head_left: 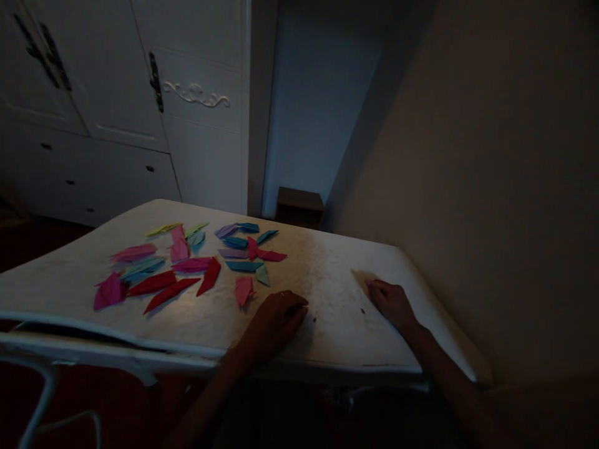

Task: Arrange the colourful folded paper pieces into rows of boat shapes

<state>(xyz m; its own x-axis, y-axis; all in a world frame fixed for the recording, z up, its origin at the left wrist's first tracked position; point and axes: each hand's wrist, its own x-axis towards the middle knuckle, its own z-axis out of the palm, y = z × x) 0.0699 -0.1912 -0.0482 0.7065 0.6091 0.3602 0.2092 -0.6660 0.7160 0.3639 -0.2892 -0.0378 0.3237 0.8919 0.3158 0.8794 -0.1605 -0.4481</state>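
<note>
The head camera looks down at a white surface (327,274) in a dim room. The left hand (276,321) lies palm down on the surface near its front edge, with the fingers loosely curled and holding nothing. Just beside its knuckles, a little further from the person, lies a pink folded paper (243,290); whether the hand touches it cannot be told in this light.

The right hand (390,302) rests on the right part of the surface, also palm down. Its fingertips (374,285) are at a very small purple piece (368,282), which is too small and dark to identify, and it is not clear whether the fingers pinch it or only lie on it. The two hands are well apart from each other.

On the left half of the surface many folded papers are spread out. Three long red papers (173,288) lie side by side near the front, a magenta paper (108,291) is at the far left, and blue papers (243,265) and purple papers (233,253) lie toward the middle. A yellow paper (161,229) is at the back edge.

Behind the surface stands a white wardrobe (116,93) with dark handles. A small dark stool (299,206) stands in the corner next to the beige wall (491,156).
</note>
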